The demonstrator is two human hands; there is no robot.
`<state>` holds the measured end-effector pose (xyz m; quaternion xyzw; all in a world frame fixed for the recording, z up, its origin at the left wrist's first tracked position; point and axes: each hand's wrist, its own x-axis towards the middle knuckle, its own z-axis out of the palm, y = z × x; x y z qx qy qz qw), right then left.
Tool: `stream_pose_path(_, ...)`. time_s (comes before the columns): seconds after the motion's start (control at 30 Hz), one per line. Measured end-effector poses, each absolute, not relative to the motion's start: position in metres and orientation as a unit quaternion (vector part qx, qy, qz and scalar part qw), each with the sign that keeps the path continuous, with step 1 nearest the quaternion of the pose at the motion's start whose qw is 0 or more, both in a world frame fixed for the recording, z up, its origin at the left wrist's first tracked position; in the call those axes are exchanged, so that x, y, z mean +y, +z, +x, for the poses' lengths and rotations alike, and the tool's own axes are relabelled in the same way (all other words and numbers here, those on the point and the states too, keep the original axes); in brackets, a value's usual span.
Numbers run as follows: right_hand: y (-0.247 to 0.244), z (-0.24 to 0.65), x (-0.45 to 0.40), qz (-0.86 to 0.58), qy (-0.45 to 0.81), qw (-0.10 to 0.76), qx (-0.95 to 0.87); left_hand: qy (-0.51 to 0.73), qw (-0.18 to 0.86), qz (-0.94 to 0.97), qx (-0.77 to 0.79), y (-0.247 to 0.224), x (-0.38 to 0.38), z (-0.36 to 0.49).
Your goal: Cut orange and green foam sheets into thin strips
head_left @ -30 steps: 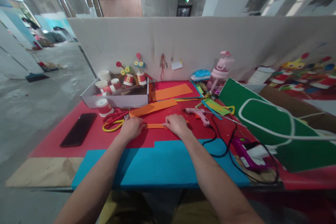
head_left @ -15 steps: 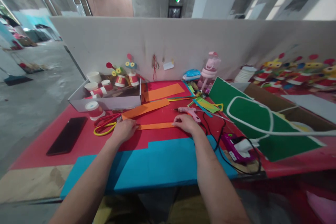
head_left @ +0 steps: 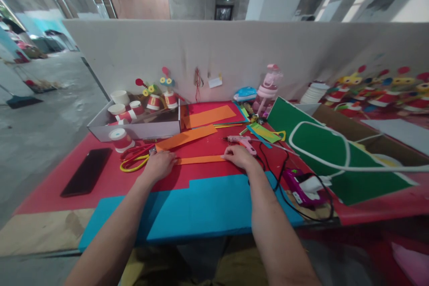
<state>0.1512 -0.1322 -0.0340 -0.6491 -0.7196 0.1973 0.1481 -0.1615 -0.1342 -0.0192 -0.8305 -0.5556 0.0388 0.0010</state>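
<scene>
While both arms stretch forward over the blue sheet (head_left: 201,205), the left hand (head_left: 160,164) lies palm down on the near end of a narrow orange strip (head_left: 200,159), fingers loosely curled and pressing it flat to the red table (head_left: 100,183). The right hand (head_left: 238,156) rests on the strip's other end, fingers bent over it, pinning it rather than lifting it. The strip runs straight between the two hands, lying flat.

Just left of the left hand lie scissors (head_left: 136,158) with red and yellow handles, and beyond them a paper cup (head_left: 119,139) with a red band. Further left is a dark phone (head_left: 86,171). Ahead of the left hand sits a wider orange strip (head_left: 186,137), and behind that an open cardboard box (head_left: 134,127) holding decorated cups.

Just beyond the right hand lies a pink glue gun (head_left: 241,142), close to the fingertips; I cannot tell whether they touch. Right of that hand a black cable (head_left: 268,165) loops toward a purple device (head_left: 298,185), and a green board (head_left: 321,152) leans further off. A pink bottle (head_left: 268,87) stands by the back wall.
</scene>
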Motion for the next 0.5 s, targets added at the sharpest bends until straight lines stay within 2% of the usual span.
stream_pose_path(0.23, -0.0271, 0.1421, -0.1351, -0.688, 0.172, 0.100, -0.698, 0.045, -0.004, -0.831, -0.554, -0.0212, -0.1319, -0.1627)
stream_pose_path(0.5, -0.0265, 0.1430, -0.1361, -0.690, 0.174, 0.102, -0.695, 0.043, -0.005, -0.828, -0.560, -0.0230, -0.1315, -0.1623)
